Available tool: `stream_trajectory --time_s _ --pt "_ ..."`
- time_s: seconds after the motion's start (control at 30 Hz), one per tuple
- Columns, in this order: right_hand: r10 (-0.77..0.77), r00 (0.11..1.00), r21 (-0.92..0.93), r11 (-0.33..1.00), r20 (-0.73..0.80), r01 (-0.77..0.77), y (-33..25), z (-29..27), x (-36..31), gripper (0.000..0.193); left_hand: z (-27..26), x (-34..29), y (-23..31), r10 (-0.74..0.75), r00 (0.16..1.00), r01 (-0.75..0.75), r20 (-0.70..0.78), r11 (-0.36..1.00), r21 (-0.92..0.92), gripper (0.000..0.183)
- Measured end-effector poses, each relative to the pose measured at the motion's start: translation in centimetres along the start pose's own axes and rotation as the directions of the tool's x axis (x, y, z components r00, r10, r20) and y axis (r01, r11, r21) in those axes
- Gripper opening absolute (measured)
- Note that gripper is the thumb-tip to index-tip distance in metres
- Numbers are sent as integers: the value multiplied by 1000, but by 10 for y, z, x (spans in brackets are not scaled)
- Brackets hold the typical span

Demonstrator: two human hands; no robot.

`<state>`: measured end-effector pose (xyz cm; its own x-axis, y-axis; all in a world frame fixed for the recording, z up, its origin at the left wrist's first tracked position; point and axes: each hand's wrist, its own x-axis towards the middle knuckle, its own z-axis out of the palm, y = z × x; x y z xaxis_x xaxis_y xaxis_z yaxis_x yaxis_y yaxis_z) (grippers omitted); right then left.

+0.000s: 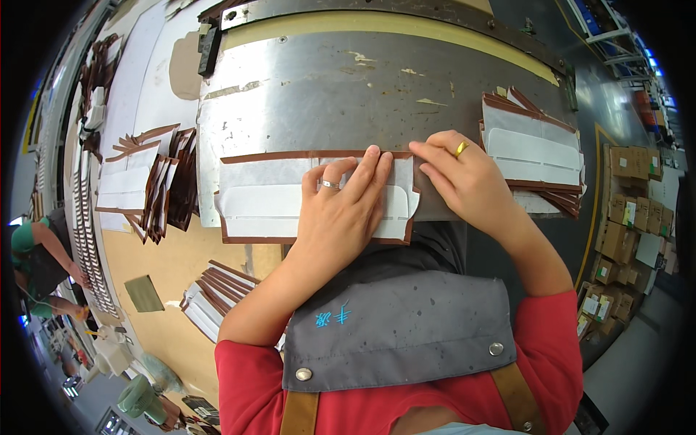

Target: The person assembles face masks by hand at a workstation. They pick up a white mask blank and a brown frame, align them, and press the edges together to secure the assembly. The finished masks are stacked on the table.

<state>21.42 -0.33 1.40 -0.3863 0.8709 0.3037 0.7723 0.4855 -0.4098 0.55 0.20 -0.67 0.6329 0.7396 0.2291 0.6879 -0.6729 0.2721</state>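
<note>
A flat white-backed panel with brown folded edges lies across the near part of a metal work plate. My left hand rests on its right half, fingers stretched out, with the index and middle fingertips near the far brown edge. At the panel's far right corner, my right hand has its thumb and fingers drawn together, the fingertips at the brown edge. What lies between those fingertips is too small to make out. A yellow ring shows on the right hand, a silver one on the left.
Similar panels form a stack at the plate's right and a bundle at its left. More brown-edged pieces lie near my left elbow. A metal bar spans the far side. At far left, another person works.
</note>
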Motion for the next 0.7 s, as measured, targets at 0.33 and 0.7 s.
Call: stream_trajectory --time_s 0.33,0.7 --pt "-19 1000 -110 994 -16 17 1 -6 -2 28 3 1 4 -9 999 12 -46 998 60 52" --pt "-217 963 -497 826 158 267 -20 7 -3 24 1 8 9 65 998 -61 -23 989 134 49"
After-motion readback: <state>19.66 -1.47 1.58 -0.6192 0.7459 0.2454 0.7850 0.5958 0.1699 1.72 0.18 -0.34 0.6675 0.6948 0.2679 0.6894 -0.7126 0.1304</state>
